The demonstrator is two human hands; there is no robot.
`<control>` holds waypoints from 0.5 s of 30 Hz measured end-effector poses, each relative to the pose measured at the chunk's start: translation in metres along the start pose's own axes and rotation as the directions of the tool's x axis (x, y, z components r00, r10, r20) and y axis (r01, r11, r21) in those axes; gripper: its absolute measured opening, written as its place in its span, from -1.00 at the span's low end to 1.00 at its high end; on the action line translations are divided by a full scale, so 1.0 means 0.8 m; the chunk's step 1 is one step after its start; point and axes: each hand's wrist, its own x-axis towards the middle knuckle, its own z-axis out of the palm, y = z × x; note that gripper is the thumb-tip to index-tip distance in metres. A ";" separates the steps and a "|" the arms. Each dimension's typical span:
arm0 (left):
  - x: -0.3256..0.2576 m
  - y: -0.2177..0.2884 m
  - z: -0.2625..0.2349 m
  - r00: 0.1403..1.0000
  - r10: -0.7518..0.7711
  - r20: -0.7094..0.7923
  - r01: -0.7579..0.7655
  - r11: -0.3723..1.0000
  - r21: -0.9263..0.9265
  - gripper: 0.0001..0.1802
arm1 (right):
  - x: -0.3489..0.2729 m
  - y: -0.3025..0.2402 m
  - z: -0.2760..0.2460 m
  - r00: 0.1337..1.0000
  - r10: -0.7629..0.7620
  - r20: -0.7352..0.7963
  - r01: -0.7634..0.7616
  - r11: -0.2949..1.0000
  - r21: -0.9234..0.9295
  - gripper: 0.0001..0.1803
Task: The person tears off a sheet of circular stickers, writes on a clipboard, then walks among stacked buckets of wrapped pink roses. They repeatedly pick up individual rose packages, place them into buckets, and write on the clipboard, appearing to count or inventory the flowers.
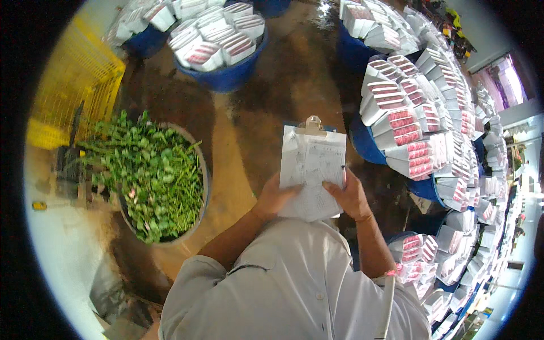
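A clipboard with a metal clip at its top lies upright in front of my body. White sheets of paper, printed and written on, are clamped to it. My left hand grips its left edge, the thumb resting on the paper. At the opposite edge, my right hand holds the board with its thumb on top. A thin dark tip sticks up beside the right hand's fingers; I cannot make out what it belongs to. The fingers beneath the board are hidden.
Blue tubs of paper-wrapped flower bunches stand ahead. More wrapped pink and red bunches crowd the right side in rows. To the left are a round container of leafy green stems and yellow crates. The brown floor looks wet.
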 end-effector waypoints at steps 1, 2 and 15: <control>0.030 0.025 0.002 1.000 -0.016 0.009 0.016 0.998 0.058 -0.50 | 0.033 -0.013 -0.018 0.999 -0.017 0.027 0.017 1.000 -0.011 -0.60; 0.061 0.051 0.004 0.999 0.001 0.043 -0.004 0.997 0.077 -0.50 | 0.067 -0.024 -0.036 0.996 -0.036 0.077 0.026 0.992 0.125 -0.61; 0.519 0.245 0.001 0.992 0.093 -0.090 -0.071 0.972 0.223 -0.55 | 0.605 -0.037 -0.193 0.960 -0.008 0.280 -0.016 0.997 0.081 -0.75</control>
